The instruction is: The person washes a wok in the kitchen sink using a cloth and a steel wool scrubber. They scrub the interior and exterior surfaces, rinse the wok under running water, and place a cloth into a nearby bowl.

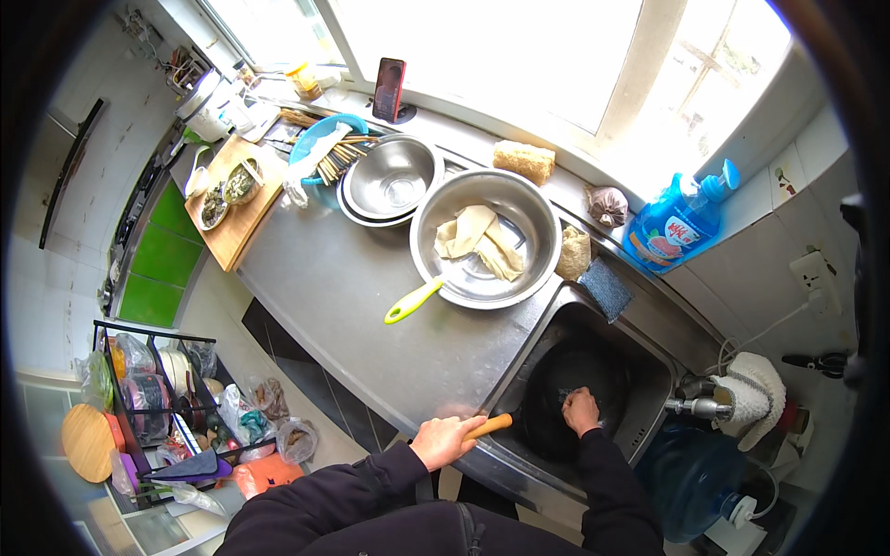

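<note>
My left hand (445, 440) grips the wooden handle (489, 427) of a dark pan at the sink's near left edge. The black pan (542, 389) lies tilted down inside the steel sink (643, 406). My right hand (581, 411) is down in the pan with its fingers curled against the inner surface. A small greyish patch shows by those fingertips; whether it is a scrubber or wet glare is unclear. Beyond the sink, a large steel basin (487, 297) holds a folded beige cloth (480, 236) and a utensil with a lime-green handle (413, 301).
A blue scouring pad (606, 289) lies on the sink's back rim, below a blue soap bottle (674, 222). The faucet (699, 407) juts in from the right. Nested steel bowls (393, 177), a blue basket with chopsticks (327, 142) and a cutting board (240, 229) occupy the far left counter.
</note>
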Available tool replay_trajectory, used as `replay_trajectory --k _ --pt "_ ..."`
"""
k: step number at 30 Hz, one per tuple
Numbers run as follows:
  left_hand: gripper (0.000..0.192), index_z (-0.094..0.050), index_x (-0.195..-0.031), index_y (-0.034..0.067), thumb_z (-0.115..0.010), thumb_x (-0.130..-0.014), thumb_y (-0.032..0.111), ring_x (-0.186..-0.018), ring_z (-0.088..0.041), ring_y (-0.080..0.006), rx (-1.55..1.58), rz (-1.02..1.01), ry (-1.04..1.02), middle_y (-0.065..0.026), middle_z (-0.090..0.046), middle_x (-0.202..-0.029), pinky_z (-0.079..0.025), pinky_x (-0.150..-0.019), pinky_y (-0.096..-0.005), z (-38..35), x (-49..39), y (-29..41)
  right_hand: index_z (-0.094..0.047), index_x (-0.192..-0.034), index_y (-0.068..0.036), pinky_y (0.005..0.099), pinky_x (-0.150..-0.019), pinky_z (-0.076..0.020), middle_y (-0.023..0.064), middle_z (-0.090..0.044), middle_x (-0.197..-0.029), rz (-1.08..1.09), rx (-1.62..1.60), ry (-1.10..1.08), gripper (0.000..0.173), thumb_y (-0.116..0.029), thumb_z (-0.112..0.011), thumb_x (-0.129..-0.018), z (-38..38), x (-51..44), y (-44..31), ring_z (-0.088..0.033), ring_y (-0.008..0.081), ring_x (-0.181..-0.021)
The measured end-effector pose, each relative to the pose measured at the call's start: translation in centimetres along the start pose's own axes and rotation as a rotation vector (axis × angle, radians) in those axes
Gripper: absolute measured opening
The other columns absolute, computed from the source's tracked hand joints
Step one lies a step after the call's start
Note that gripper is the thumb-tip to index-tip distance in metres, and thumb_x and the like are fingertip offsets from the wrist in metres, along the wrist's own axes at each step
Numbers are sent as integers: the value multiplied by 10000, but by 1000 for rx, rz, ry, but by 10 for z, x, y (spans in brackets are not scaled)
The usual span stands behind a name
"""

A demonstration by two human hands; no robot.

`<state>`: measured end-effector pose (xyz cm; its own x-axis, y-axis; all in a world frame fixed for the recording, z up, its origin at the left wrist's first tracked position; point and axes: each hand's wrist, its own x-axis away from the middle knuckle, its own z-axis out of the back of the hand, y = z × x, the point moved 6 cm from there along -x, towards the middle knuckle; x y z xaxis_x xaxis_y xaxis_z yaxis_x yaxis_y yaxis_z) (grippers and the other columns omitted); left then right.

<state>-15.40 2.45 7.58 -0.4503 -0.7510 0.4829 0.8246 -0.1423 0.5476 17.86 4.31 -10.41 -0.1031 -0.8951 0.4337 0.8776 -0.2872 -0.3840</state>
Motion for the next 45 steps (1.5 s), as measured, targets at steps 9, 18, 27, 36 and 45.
replay_trajectory --k 9,18,27,36,45 --pt "566 -533 -1448 256 -701 -915 346 -829 -692 -350 3 -2 10 -114 -676 -897 -562 -740 -477 -2 0 -1 -796 -942 -95 522 -904 -520 226 -730 -1031 -110 134 -45 285 -273 -580 -891 8 0 2 -671 419 -1014" --pt "562 -535 -1441 248 -701 -913 347 -827 -693 -352 2 -3 14 -117 -674 -889 -562 -744 -476 0 -1 1 -786 -956 -53 529 -897 -514 218 -746 -962 -117 191 -79 343 -297 -554 -890 0 2 14 -711 412 -941" --pt "559 -544 -1432 249 -706 -906 345 -841 -696 -351 7 -1 27 -114 -681 -902 -562 -752 -471 0 0 1 -770 -937 -63 524 -887 -528 222 -742 -951 -35 233 -78 347 -294 -512 -918 0 2 7 -715 418 -914" --pt "551 -561 -1419 247 -715 -897 326 -844 -695 -346 -3 18 21 -113 -681 -899 -561 -756 -464 0 -1 1 -691 -1076 -89 507 -927 -528 215 -632 -1164 33 89 -20 317 -252 -775 -817 19 15 -6 -617 406 -1072" --pt "543 -577 -1409 259 -721 -889 330 -859 -696 -350 4 36 22 -117 -688 -902 -561 -771 -465 3 -1 3 -616 -1036 -80 492 -842 -534 211 -593 -1099 80 55 -24 207 12 -622 -850 -32 -17 27 -613 439 -1059"
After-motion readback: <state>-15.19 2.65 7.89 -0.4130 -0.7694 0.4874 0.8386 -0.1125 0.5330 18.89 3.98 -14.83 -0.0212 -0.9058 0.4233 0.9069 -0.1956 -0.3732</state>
